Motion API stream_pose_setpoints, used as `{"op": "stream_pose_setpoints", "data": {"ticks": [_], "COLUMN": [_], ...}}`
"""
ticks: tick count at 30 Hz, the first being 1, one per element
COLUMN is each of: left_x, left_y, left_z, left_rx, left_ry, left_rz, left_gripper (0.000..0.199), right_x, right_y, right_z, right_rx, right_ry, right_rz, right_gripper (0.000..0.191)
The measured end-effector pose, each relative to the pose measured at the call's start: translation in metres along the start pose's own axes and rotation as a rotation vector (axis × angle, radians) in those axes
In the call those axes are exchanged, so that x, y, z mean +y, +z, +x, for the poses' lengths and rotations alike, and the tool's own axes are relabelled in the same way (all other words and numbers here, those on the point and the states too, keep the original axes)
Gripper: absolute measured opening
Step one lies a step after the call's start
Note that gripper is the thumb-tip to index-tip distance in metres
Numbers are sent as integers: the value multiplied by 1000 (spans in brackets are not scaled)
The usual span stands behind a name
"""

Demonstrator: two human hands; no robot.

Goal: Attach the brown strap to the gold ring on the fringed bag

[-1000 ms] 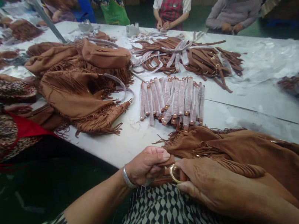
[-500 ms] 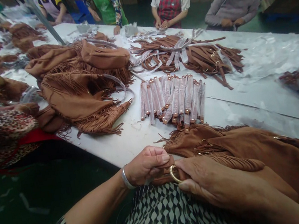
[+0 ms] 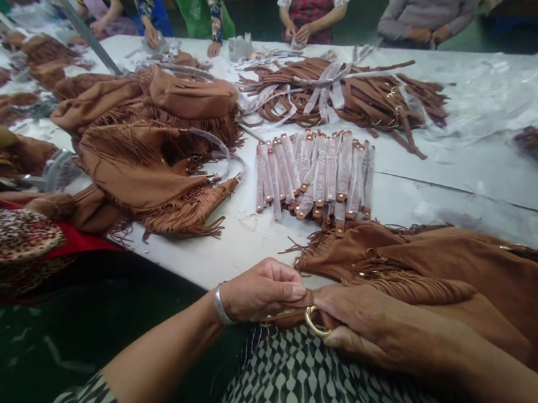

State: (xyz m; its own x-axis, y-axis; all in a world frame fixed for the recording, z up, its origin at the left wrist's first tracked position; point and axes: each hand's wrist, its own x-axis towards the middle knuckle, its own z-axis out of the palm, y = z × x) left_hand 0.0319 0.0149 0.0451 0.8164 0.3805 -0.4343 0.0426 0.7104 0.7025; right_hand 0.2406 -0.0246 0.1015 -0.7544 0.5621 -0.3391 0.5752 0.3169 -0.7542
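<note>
Head view: both hands' fingers pinch, apparently, the gold ring (image 3: 313, 321) (bag's edge).

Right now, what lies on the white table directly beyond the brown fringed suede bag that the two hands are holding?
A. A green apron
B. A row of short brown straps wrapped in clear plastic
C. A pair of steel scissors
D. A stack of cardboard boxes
B: the row of plastic-wrapped brown straps lies on the white table just past the brown fringed suede bag.
</note>
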Motion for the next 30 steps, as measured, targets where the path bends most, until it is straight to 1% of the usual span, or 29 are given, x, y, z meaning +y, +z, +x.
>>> {"op": "stream_pose_setpoints", "data": {"ticks": [4, 6, 10, 12, 14, 16, 19, 22, 24, 26, 30], "left_x": [4, 0, -13, -17, -19, -19, -21, -23, -24, -25, -28], "left_y": [-5, -5, 0, 3, 5, 4, -1, -4, -2, 2, 10], "left_z": [-2, -1, 1, 2, 1, 0, -1, -2, -1, -1, 0], "left_rx": [-72, -83, -70, -54, -9, 3, -52, -95, -126, -102, 58], "left_ry": [-88, -97, -89, -75, -52, -82, -186, -202, -199, -165, -8], "left_rz": [109, 52, -146, -176, -173, -146, -115, -134, -148, -155, -93], "left_gripper": [29, 27, 29, 31, 31, 29, 27, 26, 26, 26, 34], "right_x": [7, 10, 13, 12, 12, 11, 9, 10, 12, 16, 22], "right_y": [12, 19, 25, 25, 24, 24, 25, 26, 26, 28, 30], "right_z": [3, 3, 0, -1, -1, -1, 0, 0, 0, -1, -2], "right_rx": [13, 41, 90, 87, 72, 55, 39, 26, 21, 53, 168], "right_ry": [-64, -84, -86, -70, -59, -59, -53, -41, -39, -30, 2], "right_rz": [-10, -29, -32, -21, -14, -6, 6, 26, 40, 47, 63], "right_gripper": [12, 13, 7, 6, 8, 9, 9, 10, 11, 10, 8]}}
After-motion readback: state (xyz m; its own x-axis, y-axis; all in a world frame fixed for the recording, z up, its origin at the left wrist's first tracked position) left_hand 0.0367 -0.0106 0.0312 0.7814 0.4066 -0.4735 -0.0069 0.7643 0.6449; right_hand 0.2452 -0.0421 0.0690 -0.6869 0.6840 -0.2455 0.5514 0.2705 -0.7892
